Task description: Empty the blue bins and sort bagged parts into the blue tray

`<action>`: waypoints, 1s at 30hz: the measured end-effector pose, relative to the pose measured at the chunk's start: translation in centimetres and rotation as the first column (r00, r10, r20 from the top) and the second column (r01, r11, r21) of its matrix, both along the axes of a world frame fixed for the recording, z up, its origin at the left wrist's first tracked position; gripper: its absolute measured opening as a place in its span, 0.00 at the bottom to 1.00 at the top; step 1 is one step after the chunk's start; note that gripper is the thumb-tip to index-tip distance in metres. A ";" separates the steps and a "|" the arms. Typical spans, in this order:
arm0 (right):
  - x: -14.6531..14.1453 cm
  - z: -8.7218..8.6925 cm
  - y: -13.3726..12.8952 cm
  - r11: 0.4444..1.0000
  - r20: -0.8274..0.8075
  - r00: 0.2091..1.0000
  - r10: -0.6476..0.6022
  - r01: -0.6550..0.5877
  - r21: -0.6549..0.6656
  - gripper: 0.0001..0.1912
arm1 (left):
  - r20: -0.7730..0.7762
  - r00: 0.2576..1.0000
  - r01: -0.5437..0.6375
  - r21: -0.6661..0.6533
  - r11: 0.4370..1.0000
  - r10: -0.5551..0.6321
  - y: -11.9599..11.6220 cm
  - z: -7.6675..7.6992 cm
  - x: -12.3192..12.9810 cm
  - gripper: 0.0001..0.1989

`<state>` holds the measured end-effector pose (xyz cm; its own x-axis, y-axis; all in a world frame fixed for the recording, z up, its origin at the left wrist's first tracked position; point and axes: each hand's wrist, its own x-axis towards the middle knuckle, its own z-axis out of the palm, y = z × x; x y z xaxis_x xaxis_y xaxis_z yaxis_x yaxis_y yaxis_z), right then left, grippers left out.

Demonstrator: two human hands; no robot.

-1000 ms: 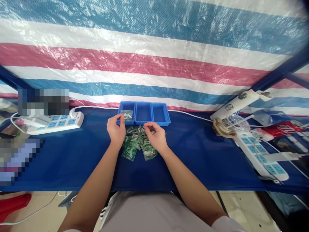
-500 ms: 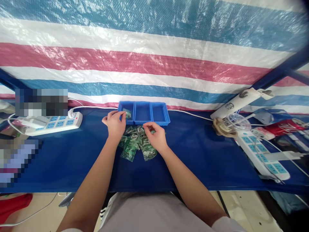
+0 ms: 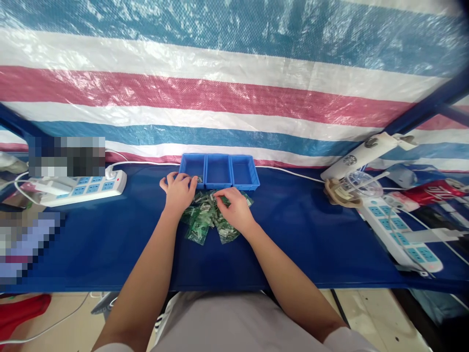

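Observation:
My left hand is at the front of the left compartment of a blue three-part tray, its fingers apart and nothing seen in them. Partly behind its fingertips, a small clear bag shows inside that compartment. In front of the tray lies a heap of small green-tinted plastic bags with metal-looking pieces in them. Over the heap's right side, my right hand has thumb and forefinger pinched at the edge of a small plastic bag. The pieces inside the bags are too small to name.
White power strips stand at the left and right of the blue table. At the right are a plastic cup, a white roll-like tube and a red can. A striped sheet hangs behind.
My left hand has moved slightly right and down, its pinch opened. My right hand has shifted a little left, its fingertips closer to the heap.

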<state>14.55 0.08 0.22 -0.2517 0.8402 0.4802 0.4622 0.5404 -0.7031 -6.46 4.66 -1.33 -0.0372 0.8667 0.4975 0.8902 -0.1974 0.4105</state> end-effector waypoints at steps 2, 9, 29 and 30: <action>0.0 0.1 -0.1 0.998 0.069 0.997 0.027 -0.030 0.046 0.10 | 0.022 1.000 0.006 0.019 1.000 -0.007 0.0 -0.1 0.1 0.18; 0.1 -0.1 -0.2 0.993 0.223 0.971 -0.090 0.070 0.094 0.10 | 0.053 0.998 0.012 0.039 0.999 -0.014 -0.2 -0.4 0.2 0.15; 0.2 0.8 -0.3 0.972 -0.211 0.957 -0.197 0.219 0.084 0.09 | 0.142 0.982 0.089 0.254 0.963 -0.128 -2.4 1.9 2.0 0.13; 0.1 0.9 -0.3 0.975 -0.277 0.941 -0.196 0.217 0.049 0.08 | 0.160 0.970 0.134 0.275 0.952 -0.182 -2.8 1.8 2.4 0.13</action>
<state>14.64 -0.22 1.10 0.0710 0.8173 0.5719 0.3689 0.5112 -0.7763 -4.10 1.89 0.52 -0.0209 0.7095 0.7044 0.7543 -0.4513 0.4769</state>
